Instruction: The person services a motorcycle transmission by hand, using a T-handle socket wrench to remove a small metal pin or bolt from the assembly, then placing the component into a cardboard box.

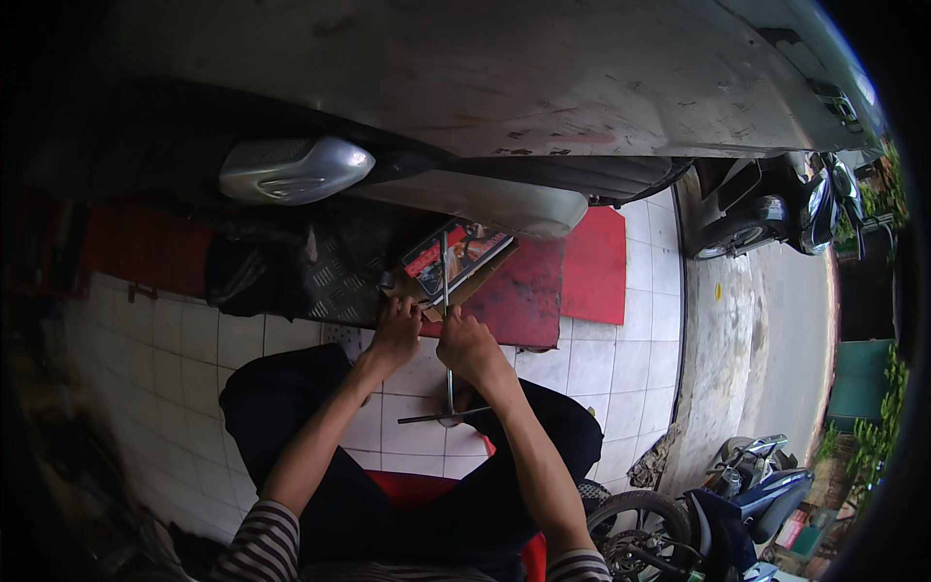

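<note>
My right hand is closed around the long shaft of a metal T-handle wrench. The crossbar points toward me, above the floor between my knees, and the thin far end reaches over a black and red printed box. My left hand is beside it at the platform's front edge, fingers bent together next to a piece of brown cardboard. Whatever those fingers hold is hidden. A small dark cylindrical part shows just beyond them.
A scooter with a scuffed pale panel and silver cover overhangs the red platform and its black tread plate. White tiles surround it. Parked motorbikes stand at right, one blue, one black.
</note>
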A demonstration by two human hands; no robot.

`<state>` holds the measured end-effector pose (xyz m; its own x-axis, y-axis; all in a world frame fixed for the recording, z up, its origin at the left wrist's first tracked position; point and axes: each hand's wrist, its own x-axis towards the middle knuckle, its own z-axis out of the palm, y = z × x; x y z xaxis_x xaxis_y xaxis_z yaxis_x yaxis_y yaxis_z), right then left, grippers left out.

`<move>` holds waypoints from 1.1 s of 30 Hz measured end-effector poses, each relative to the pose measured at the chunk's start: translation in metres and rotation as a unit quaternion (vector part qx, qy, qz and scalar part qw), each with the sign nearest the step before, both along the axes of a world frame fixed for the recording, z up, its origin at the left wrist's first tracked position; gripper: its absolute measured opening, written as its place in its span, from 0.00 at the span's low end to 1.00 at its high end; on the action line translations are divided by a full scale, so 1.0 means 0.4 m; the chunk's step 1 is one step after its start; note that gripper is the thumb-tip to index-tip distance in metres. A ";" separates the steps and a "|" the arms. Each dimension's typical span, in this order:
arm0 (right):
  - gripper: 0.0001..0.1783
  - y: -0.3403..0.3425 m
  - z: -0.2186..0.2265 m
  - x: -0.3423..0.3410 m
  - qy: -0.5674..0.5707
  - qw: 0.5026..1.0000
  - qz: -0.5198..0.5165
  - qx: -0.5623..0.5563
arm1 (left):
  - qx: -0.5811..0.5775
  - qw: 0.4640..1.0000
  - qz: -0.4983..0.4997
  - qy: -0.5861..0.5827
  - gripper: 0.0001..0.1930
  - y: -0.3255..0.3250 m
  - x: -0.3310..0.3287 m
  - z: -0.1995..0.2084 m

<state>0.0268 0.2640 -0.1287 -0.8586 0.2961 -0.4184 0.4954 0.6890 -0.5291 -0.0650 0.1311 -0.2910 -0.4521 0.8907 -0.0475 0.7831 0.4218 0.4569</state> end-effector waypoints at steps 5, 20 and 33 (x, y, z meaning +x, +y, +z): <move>0.19 0.012 -0.019 -0.003 -0.028 0.999 -0.026 -0.002 | 0.036 0.998 0.034 0.032 0.23 0.018 0.022 -0.020; 0.17 0.023 -0.047 0.011 0.003 1.000 0.004 0.028 | 0.051 0.997 0.060 0.003 0.12 -0.028 -0.027 0.064; 0.10 0.007 -0.056 0.024 0.026 0.997 -0.025 0.072 | 0.131 0.979 0.137 0.078 0.15 -0.044 -0.094 0.438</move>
